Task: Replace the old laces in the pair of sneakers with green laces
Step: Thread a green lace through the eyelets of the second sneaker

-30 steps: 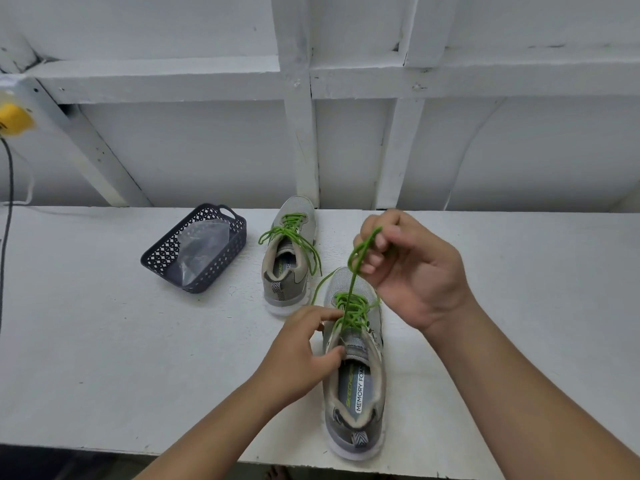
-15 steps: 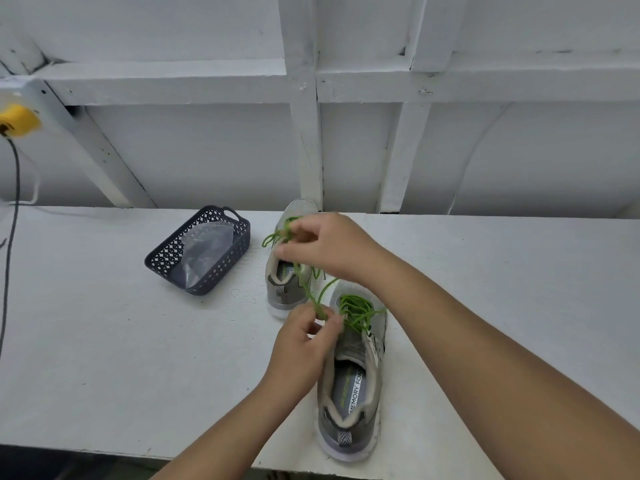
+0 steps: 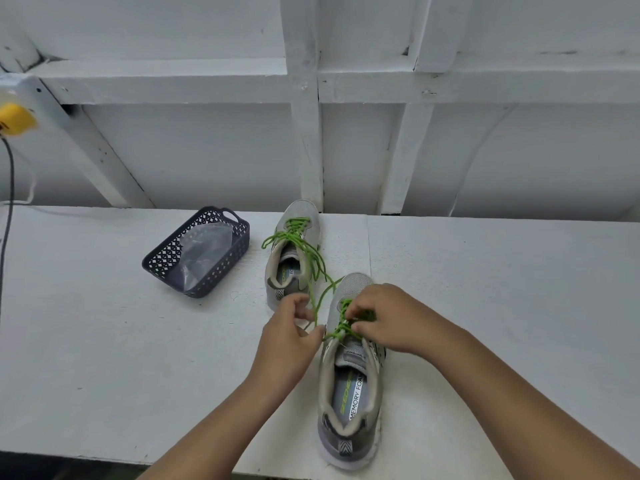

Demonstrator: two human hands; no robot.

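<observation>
While the far sneaker (image 3: 294, 251) already wears green laces, the left hand (image 3: 289, 336) and right hand (image 3: 388, 318) pinch the near sneaker's (image 3: 349, 382) green lace (image 3: 320, 296), seemingly finishing.

Basket (image 3: 239, 237) and far sneaker (image 3: 294, 258) flank a gap.

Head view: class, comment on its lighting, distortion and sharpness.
Head view: soft, even light, faint shadows under the basket and near sneaker; wide-angle bending curves the table edge and wall beams; insole lettering is sharp, while the yellow object at left looks blurred.
</observation>
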